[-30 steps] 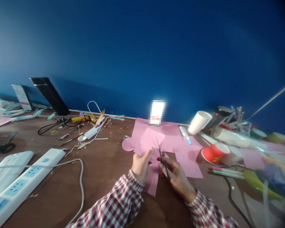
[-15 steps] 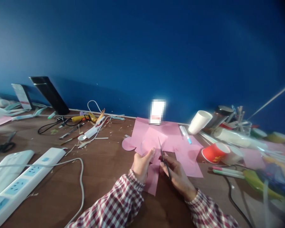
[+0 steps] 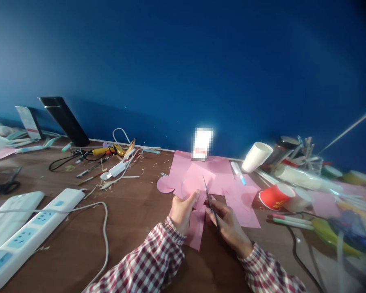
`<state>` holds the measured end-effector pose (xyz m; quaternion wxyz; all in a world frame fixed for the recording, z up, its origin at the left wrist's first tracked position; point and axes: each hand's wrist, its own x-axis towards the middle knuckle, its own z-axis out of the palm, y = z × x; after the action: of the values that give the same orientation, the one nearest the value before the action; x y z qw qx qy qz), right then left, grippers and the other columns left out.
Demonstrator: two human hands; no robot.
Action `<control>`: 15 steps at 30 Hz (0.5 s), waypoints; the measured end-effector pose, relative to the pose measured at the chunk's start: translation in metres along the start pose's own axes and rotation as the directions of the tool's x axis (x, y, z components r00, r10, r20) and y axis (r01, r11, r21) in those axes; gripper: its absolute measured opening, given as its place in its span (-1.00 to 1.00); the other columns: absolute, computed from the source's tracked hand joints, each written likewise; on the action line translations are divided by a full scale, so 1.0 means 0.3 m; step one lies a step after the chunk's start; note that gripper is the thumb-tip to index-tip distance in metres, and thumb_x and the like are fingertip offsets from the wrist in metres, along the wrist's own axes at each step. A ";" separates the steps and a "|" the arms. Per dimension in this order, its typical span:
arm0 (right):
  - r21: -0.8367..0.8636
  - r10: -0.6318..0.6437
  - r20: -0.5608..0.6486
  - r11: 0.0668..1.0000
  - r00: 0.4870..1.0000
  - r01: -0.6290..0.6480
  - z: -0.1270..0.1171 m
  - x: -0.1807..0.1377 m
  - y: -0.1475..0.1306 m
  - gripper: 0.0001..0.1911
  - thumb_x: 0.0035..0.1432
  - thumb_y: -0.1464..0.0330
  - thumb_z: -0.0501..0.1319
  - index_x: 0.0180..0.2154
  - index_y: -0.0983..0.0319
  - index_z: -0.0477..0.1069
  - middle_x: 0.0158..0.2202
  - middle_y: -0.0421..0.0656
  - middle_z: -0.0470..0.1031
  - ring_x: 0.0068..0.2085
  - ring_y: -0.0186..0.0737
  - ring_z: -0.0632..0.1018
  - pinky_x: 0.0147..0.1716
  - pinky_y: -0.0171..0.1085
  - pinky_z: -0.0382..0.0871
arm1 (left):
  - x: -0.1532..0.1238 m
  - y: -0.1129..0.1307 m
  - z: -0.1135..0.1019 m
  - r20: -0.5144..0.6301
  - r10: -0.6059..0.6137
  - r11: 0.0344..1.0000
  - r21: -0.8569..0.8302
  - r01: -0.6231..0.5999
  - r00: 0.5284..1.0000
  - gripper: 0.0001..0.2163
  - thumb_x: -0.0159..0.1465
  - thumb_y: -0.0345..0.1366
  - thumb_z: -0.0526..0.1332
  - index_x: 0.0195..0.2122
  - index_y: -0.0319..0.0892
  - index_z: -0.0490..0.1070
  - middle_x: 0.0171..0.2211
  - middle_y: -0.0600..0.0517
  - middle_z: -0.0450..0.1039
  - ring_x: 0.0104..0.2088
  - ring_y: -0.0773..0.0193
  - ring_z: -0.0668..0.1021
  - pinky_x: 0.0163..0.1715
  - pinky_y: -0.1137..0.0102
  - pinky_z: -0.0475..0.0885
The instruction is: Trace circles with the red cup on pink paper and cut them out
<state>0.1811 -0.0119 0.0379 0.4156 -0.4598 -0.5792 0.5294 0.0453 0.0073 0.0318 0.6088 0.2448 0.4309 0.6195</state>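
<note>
My left hand pinches a piece of pink paper with the thumb on top; a curved line is drawn on it. In my right hand is a pair of dark-handled scissors, the blades pointing away from me at the right edge of that paper. Whether the blades are apart or together I cannot tell. More pink sheets lie beneath and beyond my hands. A rounded pink cutout sits to the left of the held piece.
A lit phone leans on the blue wall. To the right are a marker, a white paper cup and a red paper cup. On the left lie a power strip, a yellow glue gun and another pair of scissors.
</note>
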 end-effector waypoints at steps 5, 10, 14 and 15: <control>0.000 0.003 0.007 1.000 1.000 -0.003 -0.006 -0.001 0.013 -0.63 0.08 0.19 0.25 -0.14 0.31 0.43 -0.56 -0.25 0.30 -0.54 -0.37 0.30 -0.56 -0.37 0.22 | 0.003 -0.001 0.001 -0.013 -0.018 1.000 0.012 0.018 1.000 -0.67 -0.05 -0.15 0.40 -0.39 -0.34 0.49 -0.45 -0.10 0.52 -0.46 0.22 0.53 -0.43 0.36 0.43; 0.009 0.009 0.016 1.000 1.000 -0.010 -0.010 0.000 0.028 -0.62 0.10 0.20 0.24 -0.11 0.32 0.41 -0.58 -0.27 0.26 -0.55 -0.38 0.28 -0.57 -0.37 0.21 | 0.004 0.000 0.002 -0.011 -0.032 0.999 -0.003 0.032 0.999 -0.70 -0.04 -0.16 0.39 -0.41 -0.32 0.49 -0.47 -0.08 0.51 -0.48 0.25 0.52 -0.44 0.37 0.42; 0.014 0.010 0.028 1.000 1.000 -0.010 -0.010 0.001 0.036 -0.61 0.13 0.20 0.23 -0.08 0.32 0.39 -0.58 -0.28 0.25 -0.55 -0.39 0.26 -0.57 -0.38 0.19 | 0.007 0.006 0.003 0.009 -0.026 0.999 -0.030 0.027 1.000 -0.68 -0.03 -0.15 0.38 -0.36 -0.33 0.50 -0.49 -0.07 0.50 -0.52 0.29 0.49 -0.49 0.40 0.39; 0.018 0.009 0.029 1.000 1.000 -0.010 -0.010 0.001 0.037 -0.61 0.13 0.20 0.23 -0.08 0.32 0.39 -0.58 -0.28 0.25 -0.55 -0.40 0.26 -0.58 -0.38 0.18 | 0.007 0.007 0.004 0.004 -0.022 0.999 -0.033 0.022 1.000 -0.67 -0.03 -0.15 0.39 -0.36 -0.33 0.50 -0.50 -0.06 0.49 -0.53 0.30 0.48 -0.50 0.41 0.37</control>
<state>0.1850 -0.0108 0.0271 0.4089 -0.4510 -0.5781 0.5433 0.0447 0.0100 0.0336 0.6204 0.2312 0.4219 0.6194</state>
